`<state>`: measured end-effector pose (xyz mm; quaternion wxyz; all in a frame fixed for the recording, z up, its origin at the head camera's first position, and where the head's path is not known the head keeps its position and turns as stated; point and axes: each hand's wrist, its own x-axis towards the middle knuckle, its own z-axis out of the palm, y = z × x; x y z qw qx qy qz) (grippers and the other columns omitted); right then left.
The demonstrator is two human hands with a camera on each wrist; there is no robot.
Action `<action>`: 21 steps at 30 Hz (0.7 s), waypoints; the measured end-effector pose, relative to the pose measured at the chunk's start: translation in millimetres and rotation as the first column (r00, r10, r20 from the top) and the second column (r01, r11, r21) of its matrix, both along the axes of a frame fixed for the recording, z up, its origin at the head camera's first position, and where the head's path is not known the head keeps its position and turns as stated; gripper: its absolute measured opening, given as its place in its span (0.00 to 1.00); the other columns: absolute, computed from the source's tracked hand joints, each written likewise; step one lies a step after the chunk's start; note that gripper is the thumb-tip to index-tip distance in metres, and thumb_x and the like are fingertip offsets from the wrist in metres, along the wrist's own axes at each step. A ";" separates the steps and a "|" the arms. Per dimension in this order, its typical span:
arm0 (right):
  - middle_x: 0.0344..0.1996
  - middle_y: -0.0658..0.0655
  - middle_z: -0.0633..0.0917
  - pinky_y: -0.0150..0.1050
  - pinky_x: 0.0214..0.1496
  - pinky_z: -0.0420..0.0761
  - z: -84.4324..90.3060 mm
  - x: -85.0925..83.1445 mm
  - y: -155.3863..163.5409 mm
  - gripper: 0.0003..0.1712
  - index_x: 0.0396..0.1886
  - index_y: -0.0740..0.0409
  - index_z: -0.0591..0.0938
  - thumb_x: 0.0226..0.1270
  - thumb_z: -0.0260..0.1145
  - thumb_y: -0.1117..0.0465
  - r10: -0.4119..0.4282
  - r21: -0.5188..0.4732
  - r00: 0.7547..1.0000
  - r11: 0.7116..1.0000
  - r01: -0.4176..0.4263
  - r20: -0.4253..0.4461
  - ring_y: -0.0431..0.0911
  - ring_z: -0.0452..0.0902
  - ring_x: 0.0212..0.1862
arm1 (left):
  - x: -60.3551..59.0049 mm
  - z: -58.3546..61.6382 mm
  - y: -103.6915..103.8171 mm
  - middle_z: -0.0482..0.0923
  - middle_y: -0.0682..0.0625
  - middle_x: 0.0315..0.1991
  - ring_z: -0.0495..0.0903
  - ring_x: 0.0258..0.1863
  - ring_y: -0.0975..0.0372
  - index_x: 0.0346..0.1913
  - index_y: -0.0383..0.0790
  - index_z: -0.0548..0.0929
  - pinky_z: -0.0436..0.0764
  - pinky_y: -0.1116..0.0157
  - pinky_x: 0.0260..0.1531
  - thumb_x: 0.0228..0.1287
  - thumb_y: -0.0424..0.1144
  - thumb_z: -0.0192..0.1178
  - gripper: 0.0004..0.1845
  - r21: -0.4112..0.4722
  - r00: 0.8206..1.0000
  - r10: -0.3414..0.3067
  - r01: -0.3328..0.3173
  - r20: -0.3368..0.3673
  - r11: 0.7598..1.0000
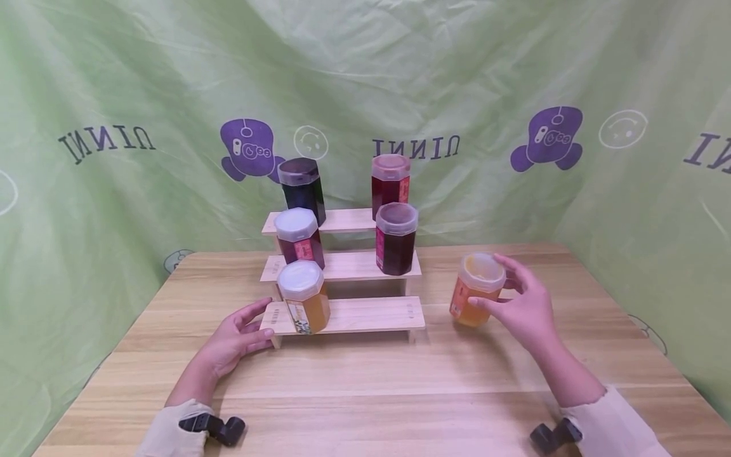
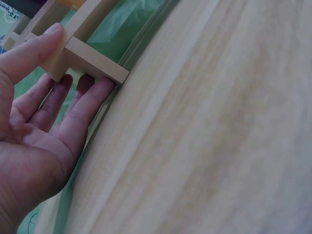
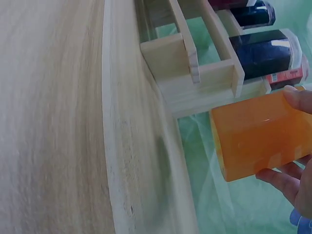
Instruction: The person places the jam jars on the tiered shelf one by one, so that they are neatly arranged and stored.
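Observation:
A three-step wooden shelf (image 1: 365,313) stands mid-table with several jars on it. An amber jar (image 1: 304,298) with a white lid sits at the left of the lowest step. My left hand (image 1: 259,327) lies at that step's left end, thumb over the board and straight fingers against its foot (image 2: 92,63); the left wrist view shows the left hand (image 2: 78,58) the same way. To the right of the shelf, my right hand (image 1: 487,281) grips an orange jar (image 1: 475,293) with a pale lid. In the right wrist view the right hand (image 3: 287,136) holds this orange jar (image 3: 253,139) between thumb and fingers.
On the middle step are a red jar (image 1: 298,238) and a dark red jar (image 1: 396,240); on the top step a near-black jar (image 1: 301,184) and a red jar (image 1: 391,179). Green printed cloth (image 1: 114,95) hangs behind and beside the wooden table (image 1: 371,393).

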<state>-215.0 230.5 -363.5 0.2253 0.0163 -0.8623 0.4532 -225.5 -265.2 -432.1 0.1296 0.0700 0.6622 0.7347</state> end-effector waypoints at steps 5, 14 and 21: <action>0.44 0.54 0.78 0.28 0.33 0.81 3.3 4.7 -5.6 0.48 0.59 0.48 0.69 0.31 0.78 0.53 0.029 -0.022 1.000 0.999 -0.029 -0.012 0.44 0.72 0.40 | 0.0 -0.4 -0.4 0.51 0.36 0.63 0.74 0.48 0.57 0.67 0.36 0.51 0.75 0.53 0.47 0.51 0.23 0.59 0.41 -0.003 1.000 -0.013 0.013 -0.015 1.000; 0.44 0.53 0.77 0.32 0.34 0.82 10.7 11.8 -15.8 0.48 0.58 0.46 0.69 0.29 0.78 0.54 0.078 -0.064 0.997 0.995 -0.079 -0.018 0.43 0.72 0.40 | 0.7 1.0 0.4 0.52 0.36 0.63 0.74 0.48 0.57 0.67 0.36 0.51 0.76 0.52 0.46 0.51 0.24 0.59 0.41 -0.007 1.000 0.000 0.000 -0.009 1.000; 0.43 0.50 0.78 0.30 0.33 0.82 13.0 12.6 -24.7 0.47 0.57 0.43 0.70 0.28 0.79 0.54 0.118 -0.080 0.993 0.990 -0.120 -0.023 0.43 0.71 0.39 | 1.0 1.5 0.6 0.51 0.37 0.63 0.74 0.48 0.57 0.67 0.36 0.51 0.76 0.52 0.46 0.51 0.24 0.59 0.41 0.000 1.000 -0.008 0.008 -0.008 1.000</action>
